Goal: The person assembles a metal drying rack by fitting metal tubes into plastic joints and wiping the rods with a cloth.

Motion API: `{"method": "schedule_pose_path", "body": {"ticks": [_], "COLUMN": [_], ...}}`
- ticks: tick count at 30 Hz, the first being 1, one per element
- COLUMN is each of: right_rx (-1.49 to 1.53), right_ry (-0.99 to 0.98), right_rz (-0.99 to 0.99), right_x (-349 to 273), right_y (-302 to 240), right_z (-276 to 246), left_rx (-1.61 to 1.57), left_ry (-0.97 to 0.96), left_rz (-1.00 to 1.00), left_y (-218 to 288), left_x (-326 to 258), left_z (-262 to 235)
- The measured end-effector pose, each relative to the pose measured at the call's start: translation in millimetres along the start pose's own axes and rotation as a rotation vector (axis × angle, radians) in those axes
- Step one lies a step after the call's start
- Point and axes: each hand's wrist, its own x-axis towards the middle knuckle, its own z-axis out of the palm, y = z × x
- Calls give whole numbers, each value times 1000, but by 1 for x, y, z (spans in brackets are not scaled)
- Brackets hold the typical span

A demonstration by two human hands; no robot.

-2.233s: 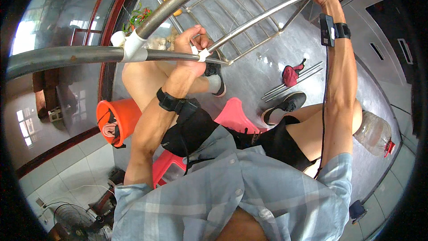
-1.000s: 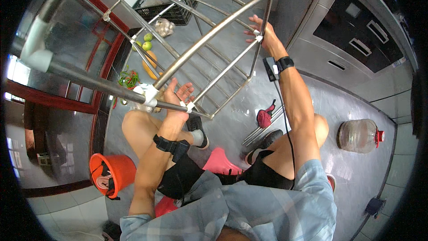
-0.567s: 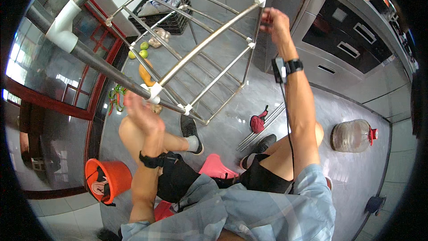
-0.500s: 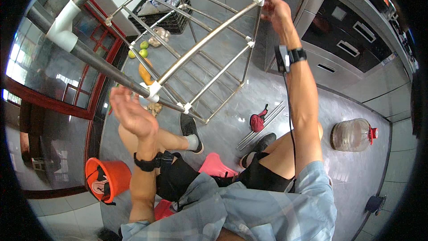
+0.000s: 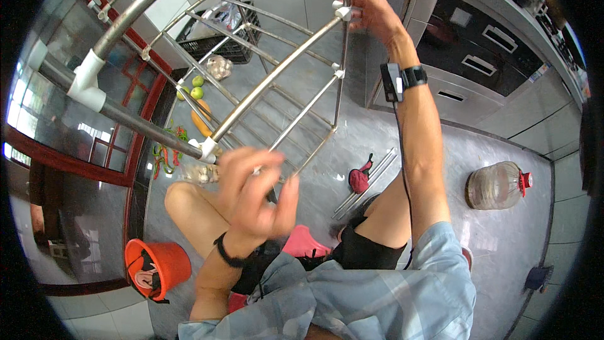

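Observation:
A metal tube rack (image 5: 275,82) with white plastic joints stands in front of me. My right hand (image 5: 376,17) is at its far right upright, by a white corner joint (image 5: 343,12). The fingers reach to the post, loosely extended, with the thumb raised apart; whether they press on it I cannot tell. Nearer to me, my left hand (image 5: 255,198) is in the air above my lap, blurred, with fingers half bent, apart and nothing visible in them. It hides part of the rack's near lower corner. A white joint (image 5: 207,147) on the near rail lies just beyond it.
Loose metal tubes (image 5: 371,182) and a dark red pouch (image 5: 358,180) lie on the floor. An orange bucket (image 5: 173,266) stands left, a large clear bottle (image 5: 494,186) right. Vegetables, green fruit (image 5: 197,92) and a black crate (image 5: 233,47) are behind the rack. Cabinets (image 5: 478,44) line the right.
My left hand has moved right and nearer to me, away from the rack's near left joint. My right hand has come up against the right post. The whole view has shifted slightly.

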Motion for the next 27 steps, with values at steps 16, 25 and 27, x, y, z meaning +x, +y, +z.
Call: {"method": "schedule_pose_path", "body": {"ticks": [16,25,27], "right_rx": [104,47,65], "right_ry": [0,8,-14], "right_rz": [-58,-98,-72], "right_x": [-17,-18,-18], "right_y": [-6,-4,-6], "right_z": [29,27,27], "left_rx": [715,659,667], "left_ry": [-560,-580,-599], "left_rz": [-71,-62,-63], "left_y": [-89,-83,-85], "left_x": [153,157,158], "left_z": [165,163,164]}}
